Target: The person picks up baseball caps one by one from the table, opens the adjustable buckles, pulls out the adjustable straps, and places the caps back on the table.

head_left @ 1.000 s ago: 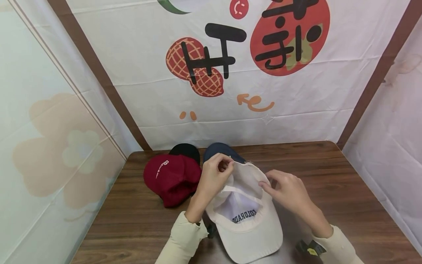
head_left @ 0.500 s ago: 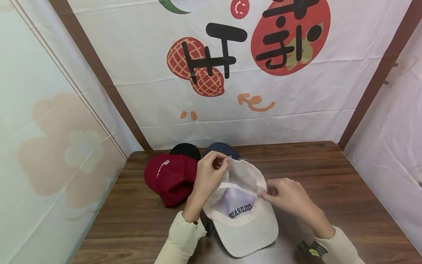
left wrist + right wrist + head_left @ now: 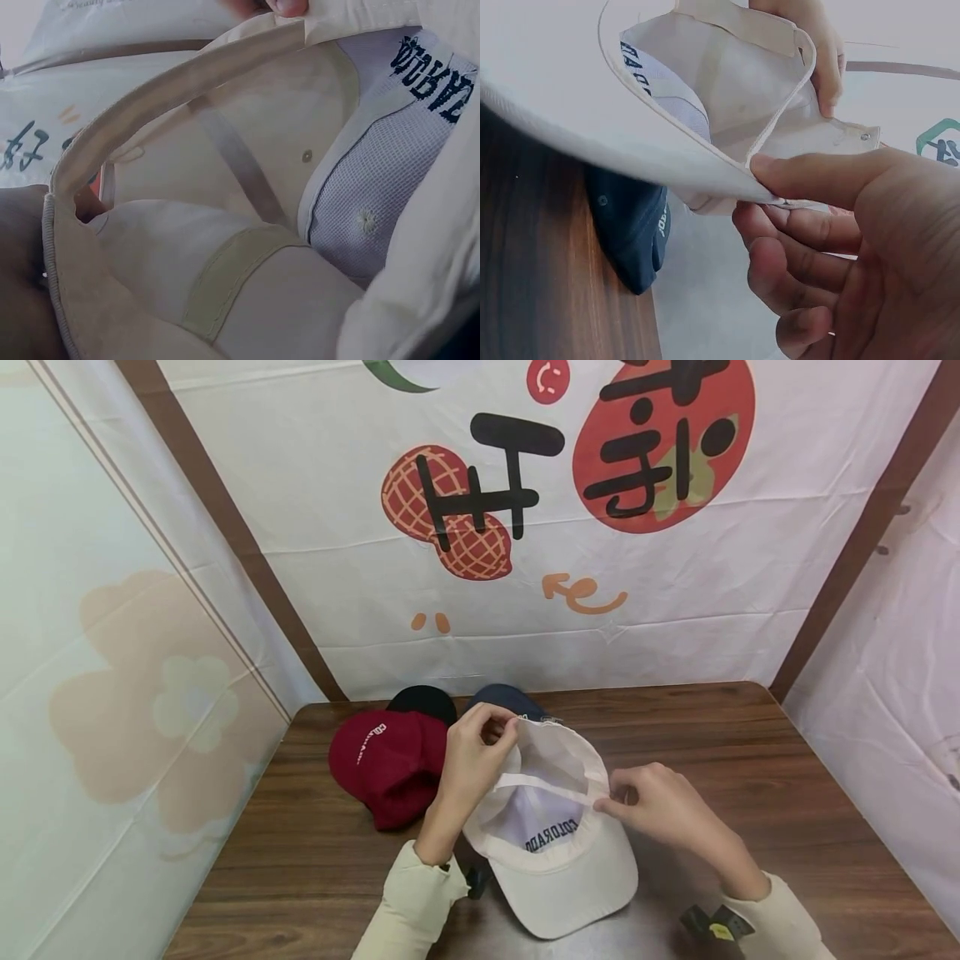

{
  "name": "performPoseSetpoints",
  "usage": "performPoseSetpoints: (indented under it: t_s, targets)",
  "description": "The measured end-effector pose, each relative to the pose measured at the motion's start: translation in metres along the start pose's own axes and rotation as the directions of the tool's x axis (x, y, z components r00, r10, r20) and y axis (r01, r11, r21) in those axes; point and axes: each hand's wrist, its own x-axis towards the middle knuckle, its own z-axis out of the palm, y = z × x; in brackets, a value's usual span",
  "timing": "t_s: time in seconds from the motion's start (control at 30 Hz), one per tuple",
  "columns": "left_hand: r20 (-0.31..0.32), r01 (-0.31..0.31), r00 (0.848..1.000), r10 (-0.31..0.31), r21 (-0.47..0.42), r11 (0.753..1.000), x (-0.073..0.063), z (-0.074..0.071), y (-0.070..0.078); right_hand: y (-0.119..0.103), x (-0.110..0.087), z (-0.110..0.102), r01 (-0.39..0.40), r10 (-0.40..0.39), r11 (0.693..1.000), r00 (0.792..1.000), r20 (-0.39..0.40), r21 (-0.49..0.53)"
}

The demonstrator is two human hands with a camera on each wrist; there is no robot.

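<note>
A white baseball cap (image 3: 558, 897) is held with its inside toward the head camera and its brim toward the person; the COLORADO lettering shows reversed on the inner front. My left hand (image 3: 472, 768) pinches the cap's far left edge between thumb and fingers. On the other side, my right hand (image 3: 667, 806) pinches the right edge, its thumb (image 3: 802, 178) on one face of the fabric and fingers behind. Inside the cap, the left wrist view shows a pale mesh panel (image 3: 375, 187) and a strip of seam tape (image 3: 232, 277).
A dark red cap (image 3: 382, 760) rests on the wooden table (image 3: 300, 877) at the left, with a black cap (image 3: 423, 700) partly behind it. A navy cap (image 3: 502, 696) lies at the back, mostly hidden by the left hand and white cap. A printed cloth (image 3: 360, 643) hangs behind the table.
The white cap has shifted slightly up and left, its brim lifting from the frame's bottom edge. My right hand has moved down along the cap's edge; the left hand has barely moved.
</note>
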Motion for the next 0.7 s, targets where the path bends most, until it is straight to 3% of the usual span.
performPoseSetpoints:
  t_s: [0.33, 0.7]
  targets:
    - [0.01, -0.022, 1.0, 0.022, -0.029, 0.999, 0.001, -0.001, 0.0, 0.003, 0.001, -0.009, 0.021, -0.016, 0.998, 0.995, -0.102, 0.052]
    - [-0.01, -0.092, 0.996, 0.091, -0.069, 0.993, 0.002, 0.002, 0.002, 0.008, 0.003, -0.028, -0.003, 0.005, 1.0, 0.979, -0.205, 0.01]
